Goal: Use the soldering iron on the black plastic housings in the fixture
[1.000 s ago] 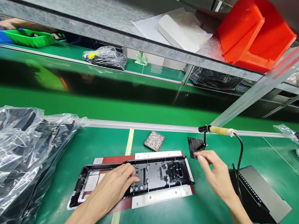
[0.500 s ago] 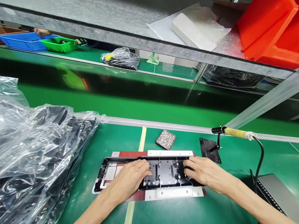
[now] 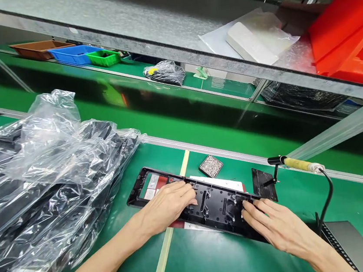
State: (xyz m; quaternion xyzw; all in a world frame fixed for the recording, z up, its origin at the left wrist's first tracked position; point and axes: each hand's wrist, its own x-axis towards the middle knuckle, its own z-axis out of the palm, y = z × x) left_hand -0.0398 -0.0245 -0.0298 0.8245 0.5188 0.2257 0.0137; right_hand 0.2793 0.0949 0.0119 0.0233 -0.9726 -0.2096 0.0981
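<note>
A long black plastic housing (image 3: pixel 214 206) with moulded ribs and posts lies at an angle over a red and white fixture (image 3: pixel 219 183). My left hand (image 3: pixel 172 201) is across the housing's middle, fingers curled inside it and gripping. My right hand (image 3: pixel 273 221) grips the right end, with its fingertips inside and the thumb hidden. The housing's left end has a rectangular window, through which red and white parts of the fixture show. Behind the fixture sits a small square tray of tiny metal pieces (image 3: pixel 211 166), probably screws.
A heap of black parts in clear plastic (image 3: pixel 75 183) fills the left. A yellow-handled tool with a black cord (image 3: pixel 298 164) rests on a stand (image 3: pixel 264 184) at right. A dark grey slotted box (image 3: pixel 356 242) is at lower right. A metal shelf (image 3: pixel 158 47) crosses above.
The housing has turned clockwise off its alignment with the fixture, its right end coming nearer to me. Both hands moved with it, and the camera view has shifted left.
</note>
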